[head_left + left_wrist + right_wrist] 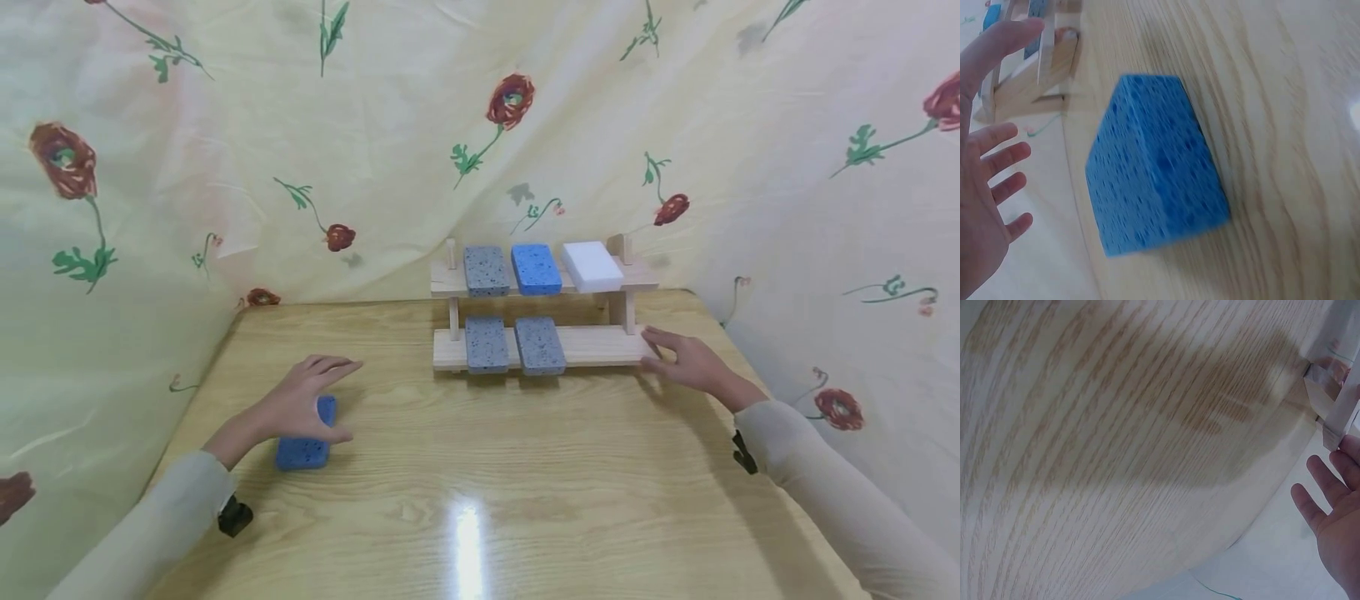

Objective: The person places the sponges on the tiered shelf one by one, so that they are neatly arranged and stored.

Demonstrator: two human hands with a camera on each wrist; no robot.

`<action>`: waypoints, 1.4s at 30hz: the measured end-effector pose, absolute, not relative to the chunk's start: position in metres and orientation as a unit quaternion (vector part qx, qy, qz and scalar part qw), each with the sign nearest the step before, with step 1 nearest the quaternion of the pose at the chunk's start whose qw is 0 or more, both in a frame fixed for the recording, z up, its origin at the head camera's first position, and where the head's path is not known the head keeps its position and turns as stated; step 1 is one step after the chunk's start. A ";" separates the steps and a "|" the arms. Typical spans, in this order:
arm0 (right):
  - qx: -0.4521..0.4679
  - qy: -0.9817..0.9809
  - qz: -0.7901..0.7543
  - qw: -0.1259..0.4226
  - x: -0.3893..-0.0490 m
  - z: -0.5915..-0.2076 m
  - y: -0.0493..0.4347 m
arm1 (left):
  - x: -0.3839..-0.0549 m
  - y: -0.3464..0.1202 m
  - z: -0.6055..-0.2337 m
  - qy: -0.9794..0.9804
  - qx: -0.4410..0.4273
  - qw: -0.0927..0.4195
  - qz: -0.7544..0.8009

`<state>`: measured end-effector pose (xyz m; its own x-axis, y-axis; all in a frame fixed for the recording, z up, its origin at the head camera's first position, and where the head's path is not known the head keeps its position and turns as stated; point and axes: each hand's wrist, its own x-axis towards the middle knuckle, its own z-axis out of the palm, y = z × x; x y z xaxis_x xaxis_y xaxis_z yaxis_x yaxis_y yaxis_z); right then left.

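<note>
A blue speckled sponge (302,454) lies on the table at the left, partly hidden behind my left hand (298,404). That hand hovers over it with thumb and fingers spread apart. In the left wrist view, a gap separates the fingers from the sponge (1154,169). A two-tier wooden shelf (600,343) stands at the back. My right hand (693,364) holds the right end of its lower board, thumb at the front and index finger behind; the other fingers stay extended in the right wrist view.
Grey (486,271), blue (536,268) and white (592,265) sponges sit on the upper tier. Two grey sponges, one left (487,344) and one right (539,345), lie on the lower tier. A flowered cloth (390,150) encloses the wooden table (420,450) behind and at the sides.
</note>
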<state>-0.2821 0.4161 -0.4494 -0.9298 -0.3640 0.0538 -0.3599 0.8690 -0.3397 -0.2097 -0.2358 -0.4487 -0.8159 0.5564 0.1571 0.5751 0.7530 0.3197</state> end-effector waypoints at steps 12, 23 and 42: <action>-0.186 0.969 -0.160 0.004 -0.285 -0.450 0.420 | -0.203 -0.262 -0.456 -0.946 -0.291 0.009 -0.143; -0.188 0.969 -0.159 -0.001 -0.286 -0.451 0.422 | -0.193 -0.279 -0.458 -0.956 -0.268 -0.016 -0.121; -0.181 0.971 -0.155 0.005 -0.284 -0.452 0.419 | -0.188 -0.288 -0.463 -0.960 -0.241 -0.061 -0.127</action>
